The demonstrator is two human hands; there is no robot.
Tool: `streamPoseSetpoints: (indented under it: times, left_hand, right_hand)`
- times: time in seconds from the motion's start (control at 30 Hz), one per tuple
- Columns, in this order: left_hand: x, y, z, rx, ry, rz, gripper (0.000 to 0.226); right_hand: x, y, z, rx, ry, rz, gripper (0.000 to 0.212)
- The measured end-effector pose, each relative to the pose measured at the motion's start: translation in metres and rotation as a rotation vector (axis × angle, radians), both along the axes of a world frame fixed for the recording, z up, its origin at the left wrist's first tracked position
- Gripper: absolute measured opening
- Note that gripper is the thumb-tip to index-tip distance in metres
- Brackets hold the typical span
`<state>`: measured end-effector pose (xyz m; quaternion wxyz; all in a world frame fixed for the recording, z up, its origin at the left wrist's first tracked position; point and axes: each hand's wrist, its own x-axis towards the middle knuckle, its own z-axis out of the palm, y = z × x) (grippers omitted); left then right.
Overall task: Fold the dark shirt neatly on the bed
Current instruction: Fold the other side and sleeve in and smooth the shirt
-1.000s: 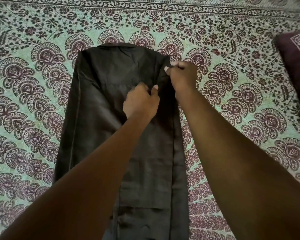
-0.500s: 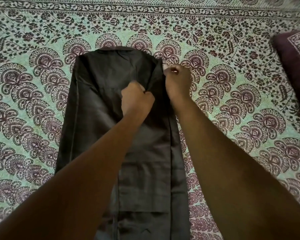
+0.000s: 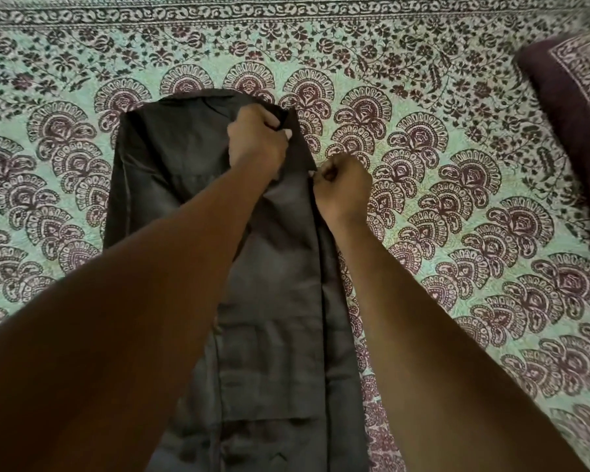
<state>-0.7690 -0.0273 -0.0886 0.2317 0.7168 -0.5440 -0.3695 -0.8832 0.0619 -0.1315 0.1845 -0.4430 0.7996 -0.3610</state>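
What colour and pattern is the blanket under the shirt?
The bedspread is pale green with dark maroon paisley fans and flowery vines, seen clearly in the head view.

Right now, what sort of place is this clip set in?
Probably a bedroom: a printed bedspread fills the view, a pillow lies at the right edge, and the left hand and right hand grip a dark shirt laid flat on it.

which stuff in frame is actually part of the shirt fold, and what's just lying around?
In the job:
- dark shirt, laid lengthwise on the bed
- left hand, gripping its top right corner
- right hand, pinching its right edge
- bedspread, the surface under it

Lying about:
- maroon pillow, at right
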Motion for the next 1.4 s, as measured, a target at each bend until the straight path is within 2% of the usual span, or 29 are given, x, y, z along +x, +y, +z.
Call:
streamPoseSetpoints:
  times: [0.1, 0.23, 0.33, 0.43, 0.53, 0.6, 0.67, 0.73, 0.8, 0.87, 0.93, 1.0, 1.17, 1.33, 1.4]
  left_hand:
    - [-0.001, 0.004, -0.005, -0.061, 0.011, 0.019, 0.022]
    - [-0.003, 0.007, -0.001, -0.081, -0.052, -0.099, 0.018]
    - [-0.005, 0.013, 0.003, -0.078, -0.007, -0.188, 0.030]
    - [-0.004, 0.013, 0.000, -0.134, -0.009, -0.231, 0.025]
    - [0.002, 0.009, -0.011, -0.194, -0.080, -0.313, 0.022]
    - [0.007, 0.008, -0.017, -0.210, -0.171, -0.482, 0.033]
    - [0.013, 0.012, -0.017, -0.223, -0.219, -0.606, 0.054]
    - [0.019, 0.025, -0.009, -0.254, -0.135, -0.544, 0.056]
    - [0.030, 0.046, 0.001, -0.249, -0.101, -0.383, 0.045]
    - [0.046, 0.072, 0.006, -0.110, -0.118, -0.283, 0.038]
    - [0.059, 0.095, 0.006, 0.063, -0.152, -0.271, 0.036]
    - [0.068, 0.112, 0.003, 0.128, -0.148, -0.275, 0.031]
    - [0.074, 0.134, 0.005, 0.055, -0.206, -0.217, 0.015]
    - [0.070, 0.142, 0.017, 0.053, -0.345, -0.284, 0.026]
    - [0.072, 0.151, 0.017, -0.047, -0.416, -0.339, 0.035]
  right_hand:
    - [0.001, 0.000, -0.003, -0.025, -0.005, -0.004, 0.013]
    - [0.003, 0.009, -0.005, -0.072, -0.001, -0.008, 0.002]
    - [0.009, 0.017, -0.005, -0.124, 0.038, 0.008, 0.013]
    - [0.011, 0.021, -0.005, -0.165, 0.062, 0.022, 0.017]
    - [0.013, 0.022, -0.005, -0.190, 0.090, 0.054, 0.039]
    - [0.013, 0.024, -0.007, -0.225, 0.105, 0.118, 0.045]
    - [0.011, 0.023, -0.009, -0.208, 0.104, 0.166, 0.037]
    - [0.009, 0.022, -0.010, -0.154, 0.082, 0.170, 0.026]
    - [0.010, 0.020, -0.009, -0.171, 0.083, 0.132, 0.030]
    - [0.010, 0.020, -0.006, -0.186, 0.068, 0.114, 0.037]
    - [0.009, 0.021, -0.003, -0.130, 0.042, 0.120, 0.045]
    - [0.007, 0.020, -0.003, -0.052, 0.054, 0.148, 0.048]
    - [0.008, 0.012, -0.002, -0.015, 0.050, 0.127, 0.038]
    - [0.003, 0.004, 0.007, 0.050, -0.005, 0.141, 0.034]
    - [0.005, 0.006, 0.014, 0.090, 0.008, 0.161, 0.036]
